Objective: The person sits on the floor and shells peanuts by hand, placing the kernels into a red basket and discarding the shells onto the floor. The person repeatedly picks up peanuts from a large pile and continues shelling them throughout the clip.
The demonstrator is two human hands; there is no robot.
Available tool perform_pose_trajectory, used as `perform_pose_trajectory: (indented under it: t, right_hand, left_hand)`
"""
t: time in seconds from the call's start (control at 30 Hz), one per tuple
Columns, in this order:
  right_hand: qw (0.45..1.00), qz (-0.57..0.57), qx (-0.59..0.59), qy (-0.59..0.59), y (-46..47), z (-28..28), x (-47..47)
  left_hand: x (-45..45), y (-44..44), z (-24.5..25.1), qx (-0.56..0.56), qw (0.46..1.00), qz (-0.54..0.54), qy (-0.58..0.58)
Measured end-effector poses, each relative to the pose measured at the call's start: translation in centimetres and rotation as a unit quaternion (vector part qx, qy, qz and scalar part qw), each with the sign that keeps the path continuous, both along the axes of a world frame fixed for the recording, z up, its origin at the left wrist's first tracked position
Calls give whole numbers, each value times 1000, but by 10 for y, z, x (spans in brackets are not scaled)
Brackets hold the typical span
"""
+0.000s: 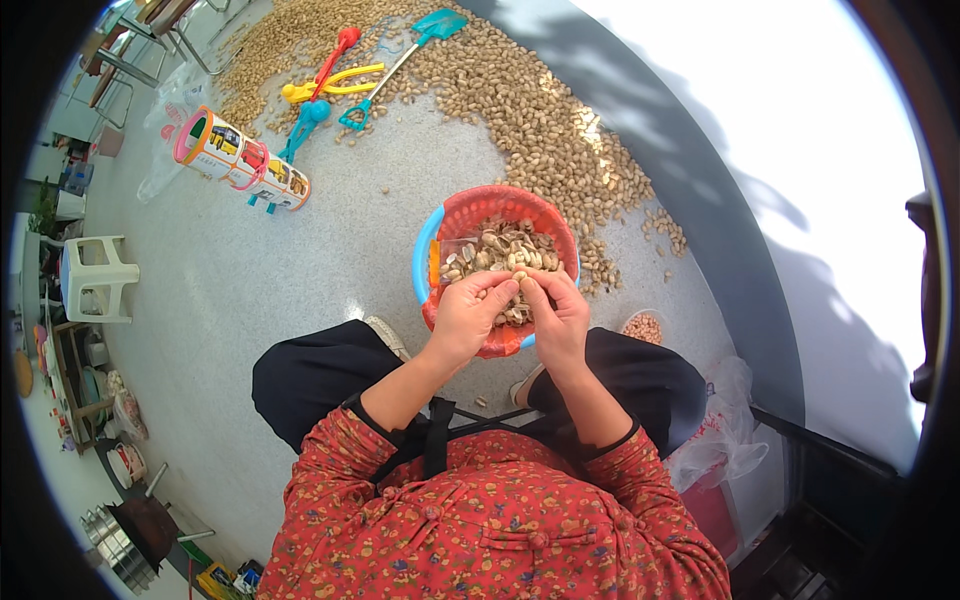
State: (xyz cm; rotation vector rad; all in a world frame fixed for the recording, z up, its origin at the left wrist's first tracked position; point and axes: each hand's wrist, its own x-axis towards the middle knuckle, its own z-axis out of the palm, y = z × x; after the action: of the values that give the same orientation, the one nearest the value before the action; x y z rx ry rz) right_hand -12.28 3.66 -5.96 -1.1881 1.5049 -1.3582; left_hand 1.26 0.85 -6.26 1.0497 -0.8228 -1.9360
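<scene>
A peanut in its shell (519, 276) is pinched between the thumbs and fingertips of my left hand (471, 306) and my right hand (556, 307). Both hands are above a basin with a blue rim (421, 251), lined with a red plastic bag (491, 196). Peanut shells and pods (499, 244) fill much of the basin, partly hidden by my hands. By my right knee a small round tub (660, 319) holds shelled pinkish peanut kernels (643, 328).
Unshelled peanuts (540, 112) spread over the floor beyond the basin and along the wall. A teal toy shovel (441, 25), yellow tongs (330, 84) and a picture-covered tube (241, 160) lie ahead to the left. A white plastic stool (99, 277) stands at left; a clear plastic bag (724, 435) lies at right.
</scene>
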Motion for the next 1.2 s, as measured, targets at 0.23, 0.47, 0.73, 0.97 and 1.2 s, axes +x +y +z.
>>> perform_pose_trajectory:
  t: [0.23, 0.47, 0.73, 0.97, 1.2]
  right_hand:
    - [997, 12, 39, -69, 2, -1, -1]
    - [1000, -3, 5, -25, 4, 1, 2]
    - [1000, -26, -16, 2, 6, 3, 9]
    - [993, -5, -71, 98, 5, 4, 9]
    - [972, 8, -143, 187, 4, 7, 7]
  left_hand:
    - [1, 0, -1, -185, 972, -5, -145]
    - [-2, 4, 3, -197, 962, 15, -187]
    - [-6, 5, 8, -125, 982, 39, -138]
    - [-1, -2, 10, 85, 994, 11, 71]
    - [3, -5, 9, 127, 982, -10, 137]
